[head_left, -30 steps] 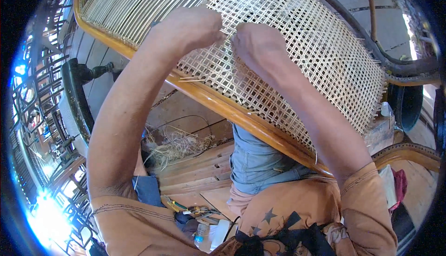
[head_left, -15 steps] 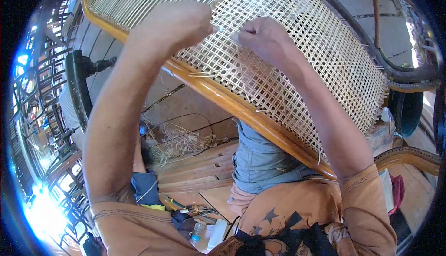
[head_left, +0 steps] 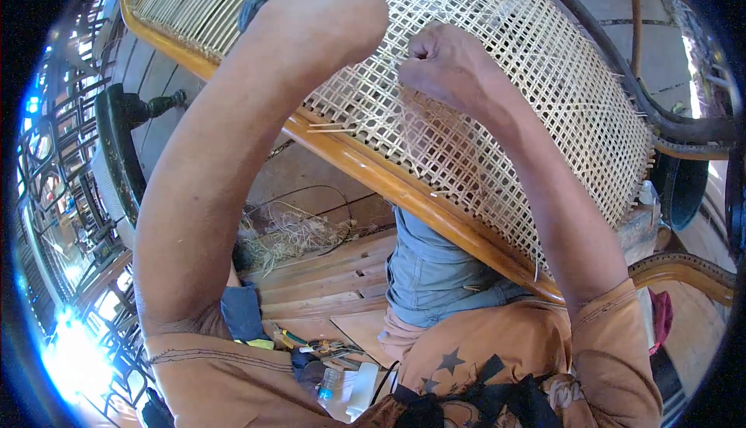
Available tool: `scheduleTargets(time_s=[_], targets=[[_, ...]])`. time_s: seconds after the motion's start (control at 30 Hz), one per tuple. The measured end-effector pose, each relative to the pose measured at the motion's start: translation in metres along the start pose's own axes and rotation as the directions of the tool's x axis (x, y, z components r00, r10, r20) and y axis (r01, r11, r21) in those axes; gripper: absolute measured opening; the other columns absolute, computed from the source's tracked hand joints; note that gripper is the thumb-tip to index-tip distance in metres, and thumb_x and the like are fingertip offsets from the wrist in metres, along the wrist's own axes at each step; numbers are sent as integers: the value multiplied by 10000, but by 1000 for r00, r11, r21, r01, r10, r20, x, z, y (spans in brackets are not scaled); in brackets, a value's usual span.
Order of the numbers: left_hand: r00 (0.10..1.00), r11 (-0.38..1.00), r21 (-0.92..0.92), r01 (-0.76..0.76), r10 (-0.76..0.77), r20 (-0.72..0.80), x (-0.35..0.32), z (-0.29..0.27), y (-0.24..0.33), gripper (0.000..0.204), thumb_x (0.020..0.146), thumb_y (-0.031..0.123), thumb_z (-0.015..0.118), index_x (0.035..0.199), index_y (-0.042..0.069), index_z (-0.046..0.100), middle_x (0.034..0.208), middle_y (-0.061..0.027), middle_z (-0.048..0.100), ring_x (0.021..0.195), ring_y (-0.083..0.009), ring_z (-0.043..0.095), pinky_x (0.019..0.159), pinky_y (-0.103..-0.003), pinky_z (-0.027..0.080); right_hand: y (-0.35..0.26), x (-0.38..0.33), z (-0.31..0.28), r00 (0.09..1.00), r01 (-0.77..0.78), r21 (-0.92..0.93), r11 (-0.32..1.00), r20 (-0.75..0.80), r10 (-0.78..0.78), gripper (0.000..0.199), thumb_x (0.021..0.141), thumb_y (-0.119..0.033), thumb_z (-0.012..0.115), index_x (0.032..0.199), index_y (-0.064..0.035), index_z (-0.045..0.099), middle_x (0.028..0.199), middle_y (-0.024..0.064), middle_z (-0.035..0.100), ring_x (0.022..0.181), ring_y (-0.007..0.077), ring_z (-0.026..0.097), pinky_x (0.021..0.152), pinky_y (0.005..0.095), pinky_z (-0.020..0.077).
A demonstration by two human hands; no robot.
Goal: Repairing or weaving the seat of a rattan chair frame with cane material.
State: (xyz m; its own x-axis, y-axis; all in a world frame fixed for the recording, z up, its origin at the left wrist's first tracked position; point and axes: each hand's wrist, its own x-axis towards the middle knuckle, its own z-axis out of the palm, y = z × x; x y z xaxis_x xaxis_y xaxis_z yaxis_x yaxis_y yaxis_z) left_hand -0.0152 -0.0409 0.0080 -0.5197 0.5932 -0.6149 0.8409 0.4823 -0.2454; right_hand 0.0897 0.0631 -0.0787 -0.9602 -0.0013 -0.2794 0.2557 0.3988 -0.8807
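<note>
Pale cane strips are making a net of little holes in a big woven panel point(head_left: 559, 129), and it is lying right in front of the person, inside a shiny brown wooden frame point(head_left: 404, 187). Up at the top left, plain strips point(head_left: 202, 12) are running side by side, without the little holes. The left hand point(head_left: 346, 20) is hanging over the panel, near where the plain strips and the net are meeting. Its fingers are hiding behind the back of the hand, so I am not able to tell if they are open or holding a strip. The right hand point(head_left: 447, 62) is sitting near it, over the net. Its fingers are bending in like a small fist (a tiny dark gap is showing there), but I am not able to tell if they are pinching anything. Some loose strip ends point(head_left: 330, 126) are poking out by the frame's near edge. To me, the step in hand is looking like weaving, one strip at a time. I am thinking the next move is calling for a soft, even pull, so no strip is snapping or twisting. Below, a messy heap of scraps point(head_left: 291, 237) is lying near wooden planks point(head_left: 326, 296).
</note>
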Motion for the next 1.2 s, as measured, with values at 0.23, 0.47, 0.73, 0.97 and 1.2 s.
scheduleTargets(time_s=[0.23,0.47,0.73,0.97,1.2], targets=[[1000,998,-55,-24,25,18,7,6,2,197,756,111,570,890,13,677,903,-176,673,827,-333,667,716,-436,534,2,1,2,998,50,-62,997,-31,-52,300,745,-211,582,590,26,486,546,66,431,482,151,389,464,343,345],[995,994,-65,-87,84,-46,5,19,-5,195,771,153,553,826,14,678,842,-189,669,786,-343,665,694,-437,535,5,2,6,993,102,-80,992,-58,-107,318,777,-234,577,621,34,506,524,74,418,481,162,400,480,352,357],[969,990,-97,-104,78,-234,-9,49,-9,221,822,219,539,821,46,675,799,-175,663,758,-345,656,663,-452,525,4,6,8,998,28,-120,992,-53,-35,260,762,-199,586,675,47,593,532,77,481,514,156,474,505,336,402],[967,994,-56,-99,82,-243,-14,46,-4,216,829,234,550,814,57,671,795,-156,670,766,-325,667,667,-448,534,-1,6,-1,998,1,-111,994,57,5,227,751,-175,582,690,38,634,530,67,488,514,137,476,493,326,400],[972,995,-80,-64,44,-231,-14,51,-3,231,837,250,558,801,52,671,791,-157,671,774,-325,668,669,-447,537,0,7,15,998,-23,-260,965,-57,8,228,803,-178,600,738,33,655,568,137,565,507,211,526,518,361,440]])
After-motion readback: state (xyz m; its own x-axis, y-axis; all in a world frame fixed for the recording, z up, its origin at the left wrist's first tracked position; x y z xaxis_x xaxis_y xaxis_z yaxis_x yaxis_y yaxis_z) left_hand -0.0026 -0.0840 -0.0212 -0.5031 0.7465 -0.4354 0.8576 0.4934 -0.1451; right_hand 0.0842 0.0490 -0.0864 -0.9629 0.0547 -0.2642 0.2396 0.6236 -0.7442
